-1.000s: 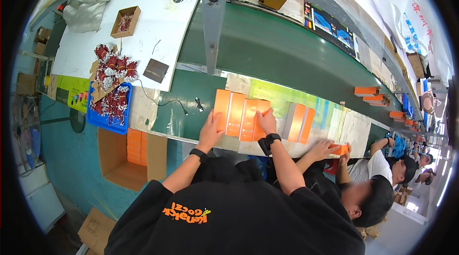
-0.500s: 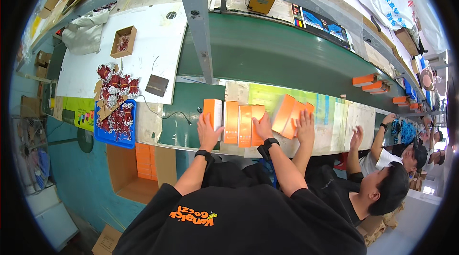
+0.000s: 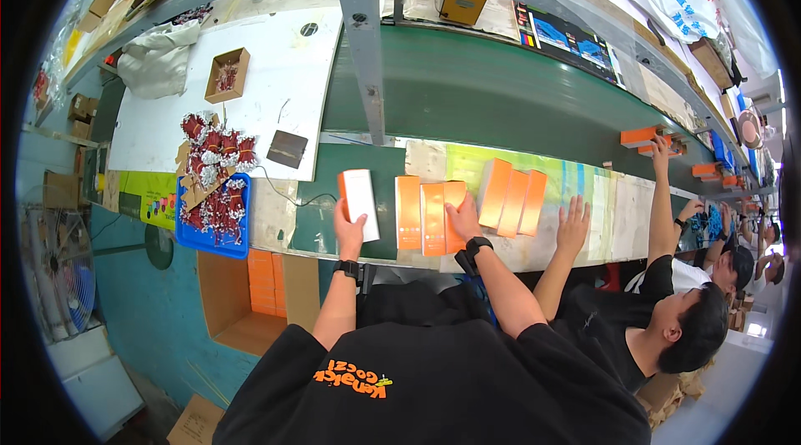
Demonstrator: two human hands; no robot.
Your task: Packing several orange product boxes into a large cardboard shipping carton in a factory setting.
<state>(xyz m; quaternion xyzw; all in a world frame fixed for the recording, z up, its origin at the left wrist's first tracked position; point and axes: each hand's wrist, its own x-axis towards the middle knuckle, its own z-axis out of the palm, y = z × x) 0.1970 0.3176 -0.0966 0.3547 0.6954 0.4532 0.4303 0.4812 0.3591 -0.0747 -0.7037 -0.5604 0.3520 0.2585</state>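
Observation:
My left hand (image 3: 349, 232) is closed round the lower end of an orange box with a white side (image 3: 360, 207), which sits apart from the others at the left. My right hand (image 3: 464, 221) grips the near part of another orange box (image 3: 454, 194). Pressed against that one's left is an orange box (image 3: 432, 216), and a further orange box (image 3: 407, 211) lies just left of it. To the right of my right hand, three slightly tilted orange boxes (image 3: 510, 201) lie side by side.
A co-worker at my right has one hand (image 3: 573, 226) over the bench and the other (image 3: 660, 151) at orange boxes (image 3: 640, 137) on the green belt (image 3: 492, 86). At left stand a blue tray (image 3: 213, 236) of red-wired parts and an open carton (image 3: 219, 299) below. A grey post (image 3: 359, 53) rises ahead.
My left hand has drawn its box left, away from the row, and its white side shows more. The co-worker's near hand has left the tilted boxes; an arm now reaches to the belt.

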